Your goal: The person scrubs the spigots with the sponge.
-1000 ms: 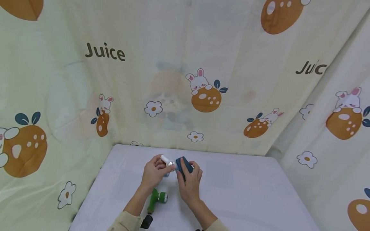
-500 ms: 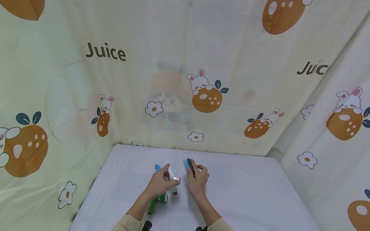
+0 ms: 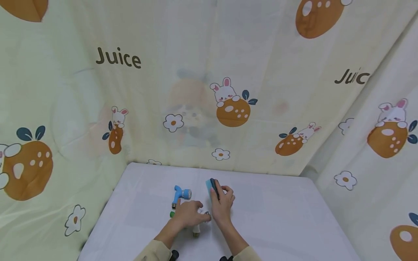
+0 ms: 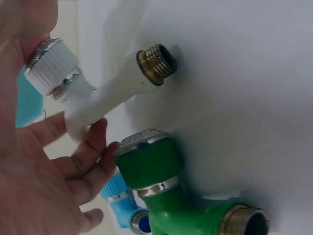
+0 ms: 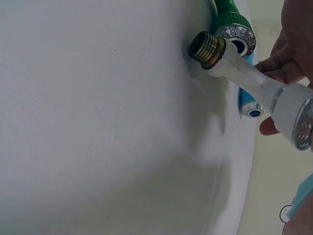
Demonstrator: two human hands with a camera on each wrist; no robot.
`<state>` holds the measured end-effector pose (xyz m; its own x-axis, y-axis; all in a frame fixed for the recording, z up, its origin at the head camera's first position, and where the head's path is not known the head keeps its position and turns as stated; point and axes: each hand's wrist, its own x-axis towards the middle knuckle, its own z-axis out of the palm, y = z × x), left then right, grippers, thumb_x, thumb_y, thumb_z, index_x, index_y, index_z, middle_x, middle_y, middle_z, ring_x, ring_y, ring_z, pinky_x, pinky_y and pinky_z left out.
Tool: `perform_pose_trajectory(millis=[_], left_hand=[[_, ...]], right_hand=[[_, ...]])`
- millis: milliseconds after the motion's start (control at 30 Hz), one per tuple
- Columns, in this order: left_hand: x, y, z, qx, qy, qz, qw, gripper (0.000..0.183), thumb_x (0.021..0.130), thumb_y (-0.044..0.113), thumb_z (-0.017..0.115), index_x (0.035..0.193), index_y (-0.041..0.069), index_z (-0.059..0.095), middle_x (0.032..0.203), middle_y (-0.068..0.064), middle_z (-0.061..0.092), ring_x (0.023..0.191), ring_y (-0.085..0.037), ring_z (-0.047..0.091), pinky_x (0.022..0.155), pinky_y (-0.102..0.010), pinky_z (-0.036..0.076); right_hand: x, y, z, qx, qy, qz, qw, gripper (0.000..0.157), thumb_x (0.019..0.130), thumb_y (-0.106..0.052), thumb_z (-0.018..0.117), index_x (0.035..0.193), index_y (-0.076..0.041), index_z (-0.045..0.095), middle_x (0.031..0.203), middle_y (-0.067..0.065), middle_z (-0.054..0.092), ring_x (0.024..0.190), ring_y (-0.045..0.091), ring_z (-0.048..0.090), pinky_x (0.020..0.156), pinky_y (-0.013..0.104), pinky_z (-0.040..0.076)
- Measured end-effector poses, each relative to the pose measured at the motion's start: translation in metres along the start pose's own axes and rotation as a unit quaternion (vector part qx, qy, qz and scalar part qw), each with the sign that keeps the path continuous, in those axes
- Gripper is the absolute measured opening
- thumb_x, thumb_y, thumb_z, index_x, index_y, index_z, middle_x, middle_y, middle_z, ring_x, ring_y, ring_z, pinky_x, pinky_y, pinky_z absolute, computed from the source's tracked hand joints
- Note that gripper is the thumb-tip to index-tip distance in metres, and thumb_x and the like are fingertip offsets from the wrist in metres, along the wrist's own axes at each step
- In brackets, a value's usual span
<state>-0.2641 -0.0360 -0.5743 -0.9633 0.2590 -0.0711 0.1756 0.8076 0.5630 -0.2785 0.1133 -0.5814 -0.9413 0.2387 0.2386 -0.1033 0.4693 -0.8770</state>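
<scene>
My left hand (image 3: pixel 188 214) holds a white spray nozzle (image 4: pixel 110 95) low over the table. In the left wrist view its thumb is at the ribbed head with the chrome face, and fingers touch the other end. The brass threaded end points away from the palm, close to the tabletop. A green spray nozzle (image 4: pixel 151 169) lies beside this hand, mostly covered by it in the head view. Farther back lies a blue spray nozzle (image 3: pixel 180 193). My right hand (image 3: pixel 222 204) grips a two-tone sponge (image 3: pixel 209 185), light blue and dark teal, raised to the right.
A white-covered table (image 3: pixel 277 217) carries everything. Its back edge meets a hanging curtain (image 3: pixel 261 145) printed with rabbits and oranges. Black objects (image 3: pixel 174 255) show near the sleeves at the bottom, too cut off to tell.
My left hand has brought the white spray nozzle toward me, away from the sponge, uncovering the blue one. My right hand first moved right and turned the sponge, then stayed nearly still.
</scene>
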Motion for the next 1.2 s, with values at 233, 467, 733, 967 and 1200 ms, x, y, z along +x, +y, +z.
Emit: perform_pose_trajectory(millis=[233,467,733,967,1200], left_hand=[[0.001,0.006,0.001,0.016,0.0,-0.035,0.9993,0.068,0.082,0.069,0.072,0.111,0.008,0.07,0.086,-0.004,0.075,0.092,-0.034,0.071,0.115,-0.077,0.021],[-0.002,0.004,0.019,0.111,0.002,-0.037,0.9931,0.085,0.082,0.084,0.06,0.121,0.009,0.071,0.102,-0.013,0.073,0.112,-0.042,0.065,0.112,-0.067,0.033],[-0.005,0.0,0.025,0.161,0.022,-0.034,0.9861,0.096,0.078,0.09,0.058,0.122,0.005,0.069,0.116,-0.019,0.069,0.12,-0.042,0.06,0.11,-0.063,0.036],[-0.006,-0.004,0.028,0.163,0.033,-0.05,0.9848,0.091,0.078,0.087,0.063,0.115,0.004,0.067,0.121,-0.022,0.065,0.12,-0.04,0.058,0.108,-0.06,0.037],[-0.007,-0.007,0.03,0.177,0.056,-0.05,0.9814,0.085,0.08,0.084,0.064,0.111,0.004,0.066,0.117,-0.02,0.063,0.114,-0.037,0.056,0.104,-0.057,0.039]], right_hand=[[-0.001,-0.001,0.001,0.009,-0.006,0.003,1.0,0.045,0.106,-0.031,0.058,0.15,-0.023,0.058,0.138,0.015,0.042,0.121,0.031,0.034,0.096,0.048,0.031],[-0.002,0.0,0.0,0.005,-0.007,0.001,1.0,0.045,0.106,-0.031,0.059,0.15,-0.023,0.057,0.138,0.014,0.043,0.12,0.03,0.034,0.095,0.047,0.032],[-0.003,0.002,0.001,0.005,-0.013,0.005,1.0,0.045,0.106,-0.034,0.058,0.151,-0.024,0.057,0.138,0.014,0.042,0.12,0.03,0.034,0.094,0.047,0.032],[-0.004,0.002,0.003,0.006,-0.017,0.006,1.0,0.045,0.106,-0.034,0.058,0.151,-0.024,0.057,0.138,0.014,0.042,0.121,0.029,0.033,0.094,0.047,0.032],[-0.005,0.004,0.005,0.008,-0.019,0.002,1.0,0.046,0.106,-0.032,0.058,0.151,-0.02,0.057,0.137,0.014,0.042,0.12,0.03,0.033,0.094,0.047,0.032]])
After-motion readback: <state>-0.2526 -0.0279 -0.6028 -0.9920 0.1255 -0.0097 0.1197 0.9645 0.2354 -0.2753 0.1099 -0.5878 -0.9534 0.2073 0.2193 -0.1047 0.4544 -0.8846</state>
